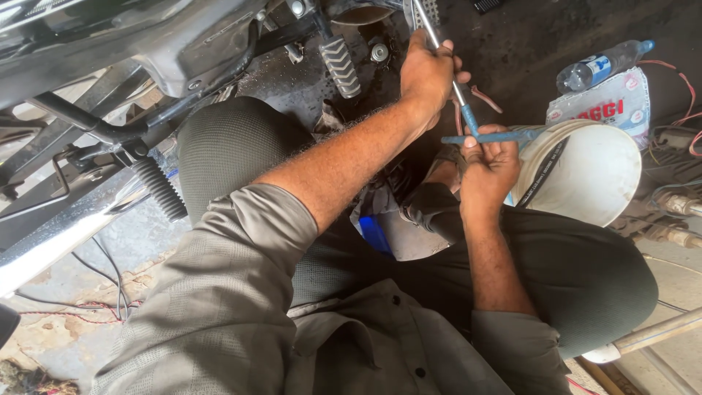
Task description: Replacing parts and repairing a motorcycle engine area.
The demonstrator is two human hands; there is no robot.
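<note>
I crouch beside a motorcycle. My left hand grips the shiny steel shaft of a T-handle wrench that runs up toward the bike's underside near a ribbed footpeg. My right hand holds the wrench's blue cross handle at the lower end. The wrench's tip is hidden against the engine parts at the top edge.
A white plastic bucket stands just right of my right hand, with a printed bag and a plastic water bottle behind it. Red wires and metal parts lie at far right. A chrome exhaust and rubber footrest sit at left.
</note>
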